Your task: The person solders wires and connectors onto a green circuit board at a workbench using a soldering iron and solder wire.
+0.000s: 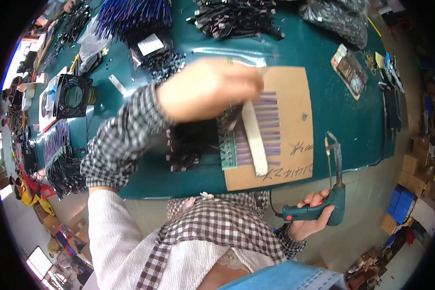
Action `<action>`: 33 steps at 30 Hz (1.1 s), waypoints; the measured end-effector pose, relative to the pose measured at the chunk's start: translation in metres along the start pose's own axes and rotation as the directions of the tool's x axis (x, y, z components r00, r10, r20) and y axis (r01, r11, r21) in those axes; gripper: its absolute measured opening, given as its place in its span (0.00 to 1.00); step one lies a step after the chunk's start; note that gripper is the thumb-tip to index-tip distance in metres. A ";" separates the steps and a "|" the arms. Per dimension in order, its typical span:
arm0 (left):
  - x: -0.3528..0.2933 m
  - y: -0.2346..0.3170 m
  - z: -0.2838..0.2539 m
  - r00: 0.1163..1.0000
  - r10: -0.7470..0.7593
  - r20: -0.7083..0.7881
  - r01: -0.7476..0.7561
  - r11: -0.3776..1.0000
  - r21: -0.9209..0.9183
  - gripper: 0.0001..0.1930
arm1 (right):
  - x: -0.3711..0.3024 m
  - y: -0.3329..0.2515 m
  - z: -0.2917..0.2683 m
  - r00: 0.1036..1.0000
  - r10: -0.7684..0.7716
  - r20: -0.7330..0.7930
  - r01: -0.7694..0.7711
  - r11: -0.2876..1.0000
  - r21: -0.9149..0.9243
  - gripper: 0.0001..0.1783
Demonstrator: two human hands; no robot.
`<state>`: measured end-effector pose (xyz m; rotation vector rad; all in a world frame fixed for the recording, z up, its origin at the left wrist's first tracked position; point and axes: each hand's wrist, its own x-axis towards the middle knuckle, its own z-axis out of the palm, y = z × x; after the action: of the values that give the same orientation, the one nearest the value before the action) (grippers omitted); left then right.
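Note:
My right hand (316, 217) is closed round the handle of a green soldering gun (337, 205), its tip pointing away from me beside the table's near edge. My left hand (210, 89) is smeared by motion over the far left part of a brown cardboard sheet (295, 101); its fingers look curled, but what they hold, if anything, is unclear. On the cardboard lies a row of purple wires (270, 126) joined to a strip of small green circuit boards (228, 162). A pale flat bar (254, 140) lies across the wires. Black cables with connectors (191, 145) lie left of the boards, partly under my left forearm.
A black fan (73, 96) stands at the left, with a wired bundle (58, 150) nearer me. Blue wires (133, 19), black cables (234, 18) and a plastic bag (336, 21) lie along the far side. A shallow tin (349, 72) sits right of the cardboard on the green table (343, 116).

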<state>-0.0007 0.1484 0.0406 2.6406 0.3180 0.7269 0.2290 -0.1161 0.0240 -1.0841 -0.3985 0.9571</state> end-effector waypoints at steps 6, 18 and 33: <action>-0.036 0.056 0.034 0.986 -0.110 0.122 0.132 0.972 -0.192 0.14 | -0.002 0.000 0.001 0.996 -0.012 0.087 0.014 1.000 -0.015 0.22; 0.002 0.045 0.090 0.729 -0.603 -0.325 0.624 0.780 -0.049 0.09 | -0.004 0.007 -0.005 0.986 -0.030 0.165 0.031 1.000 -0.002 0.24; -0.042 0.125 0.053 0.680 -0.726 -0.098 0.515 0.569 -0.642 0.05 | 0.007 0.015 0.011 0.935 0.038 0.352 -0.033 0.999 -0.020 0.27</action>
<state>0.0066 0.0069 0.0317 1.6139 0.9413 0.8589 0.2182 -0.1020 0.0148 -0.9336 -0.6816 1.1870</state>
